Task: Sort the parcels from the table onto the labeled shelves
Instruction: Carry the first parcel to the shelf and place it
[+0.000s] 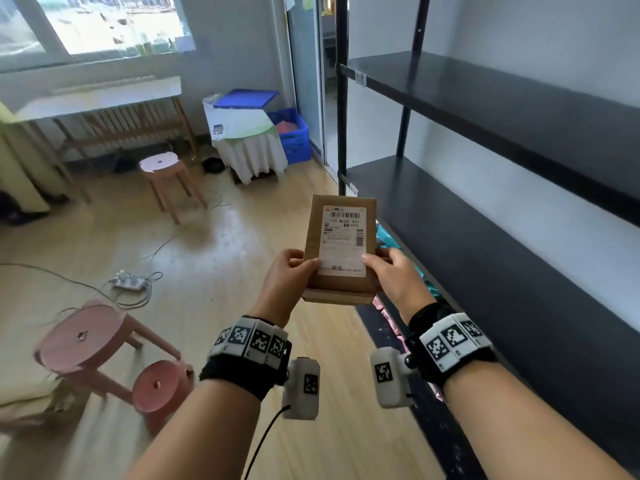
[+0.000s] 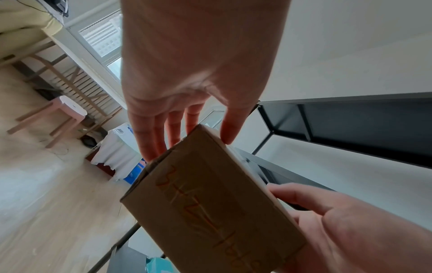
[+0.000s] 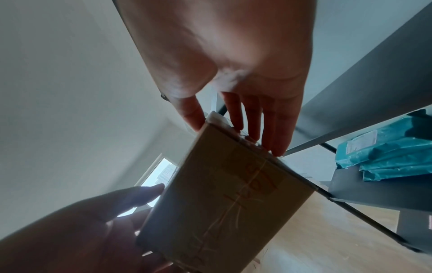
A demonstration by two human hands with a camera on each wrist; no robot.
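A small brown cardboard parcel (image 1: pixel 341 247) with a white shipping label is held up in front of me, label side towards my face. My left hand (image 1: pixel 287 275) grips its left edge, thumb on the label and fingers behind. My right hand (image 1: pixel 391 271) grips the right edge the same way. In the left wrist view the parcel (image 2: pixel 210 199) shows orange handwriting on its underside, below my left hand (image 2: pixel 184 129). In the right wrist view the parcel (image 3: pixel 224 199) lies under my right hand (image 3: pixel 233 118). The black shelf unit (image 1: pixel 485 209) stands to the right.
Teal mailer bags (image 3: pixel 395 153) lie on a lower shelf; their edge (image 1: pixel 384 237) peeks out behind the parcel. Pink stools (image 1: pixel 86 341) stand at the left, another (image 1: pixel 162 168) further back. A power strip with cables (image 1: pixel 128 282) lies on the wooden floor. Blue crates (image 1: pixel 294 133) sit by the door.
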